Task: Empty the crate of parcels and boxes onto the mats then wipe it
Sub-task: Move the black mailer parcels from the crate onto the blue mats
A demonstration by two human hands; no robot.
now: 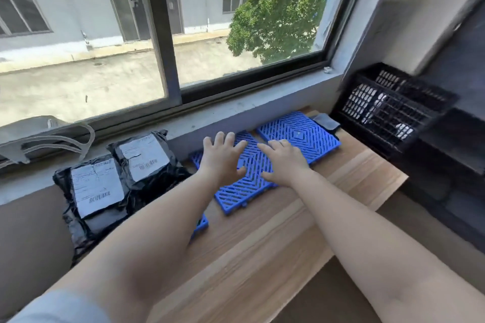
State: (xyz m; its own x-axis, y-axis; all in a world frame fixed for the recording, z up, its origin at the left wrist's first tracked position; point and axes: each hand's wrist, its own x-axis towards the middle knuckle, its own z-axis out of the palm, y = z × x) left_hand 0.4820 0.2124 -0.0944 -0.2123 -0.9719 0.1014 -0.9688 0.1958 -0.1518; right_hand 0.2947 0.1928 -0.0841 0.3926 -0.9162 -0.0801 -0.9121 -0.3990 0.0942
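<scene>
Black plastic makes up the crate [391,107], a rigid lattice box standing at the right end of the wooden bench [288,231], well apart from both hands; pale shapes show through its mesh, so it likely still holds goods, though what they are is too blurred to tell. It should handle as stiff and fairly light, best taken by the top rim or handle slots, and its open grid will catch a cloth when wiped. Two parcels [115,178] in glossy, crinkled black poly film with white labels lie at the left beside the window ledge; they look soft, slippery and yielding, better gripped across the bulk than by a corner. Blue mats [301,136], hard moulded grids with diagonal slots, lie flat between parcels and crate. The left hand [223,157] and right hand [284,162] rest above one mat, fingers spread and straight, holding nothing. A dark folded cloth [326,122] sits just beside the far mat.
</scene>
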